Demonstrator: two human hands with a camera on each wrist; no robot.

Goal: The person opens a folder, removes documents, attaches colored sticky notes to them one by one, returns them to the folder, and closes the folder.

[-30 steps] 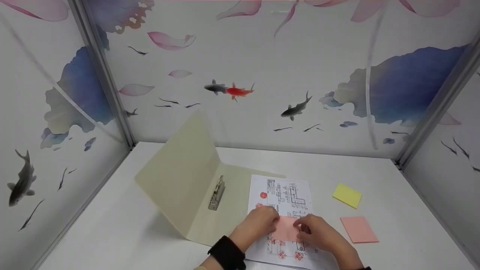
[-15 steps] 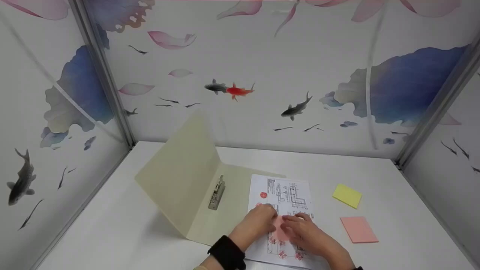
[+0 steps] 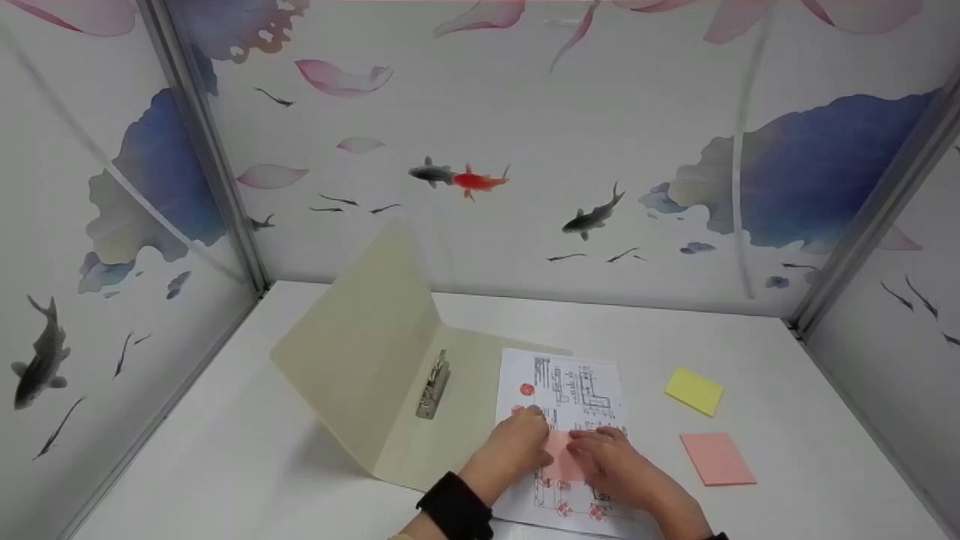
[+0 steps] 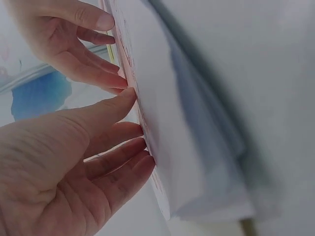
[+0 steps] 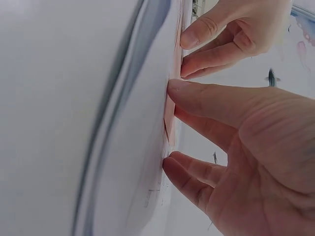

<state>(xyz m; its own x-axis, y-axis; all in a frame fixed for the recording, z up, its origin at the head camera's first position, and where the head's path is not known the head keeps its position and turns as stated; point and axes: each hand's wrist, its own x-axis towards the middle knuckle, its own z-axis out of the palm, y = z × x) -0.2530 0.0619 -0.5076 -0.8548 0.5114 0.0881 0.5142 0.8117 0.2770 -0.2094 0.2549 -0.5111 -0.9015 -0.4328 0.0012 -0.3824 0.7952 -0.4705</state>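
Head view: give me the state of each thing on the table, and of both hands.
Folder: open, one cover raised
Metal clip: no sheets in it
Printed sheets: stacked, partly on the folder
Pink note: on the top sheet
Left hand: fingertips on the note
Right hand: fingertips on the note and sheet
Yellow pad: flat, untouched
Pink pad: flat, untouched

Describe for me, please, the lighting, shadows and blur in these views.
Head view: dim light, a soft shadow left of the folder; left wrist view: papers blurred in the foreground, left hand sharper; right wrist view: papers' foreground edges blurred, right hand clearer.
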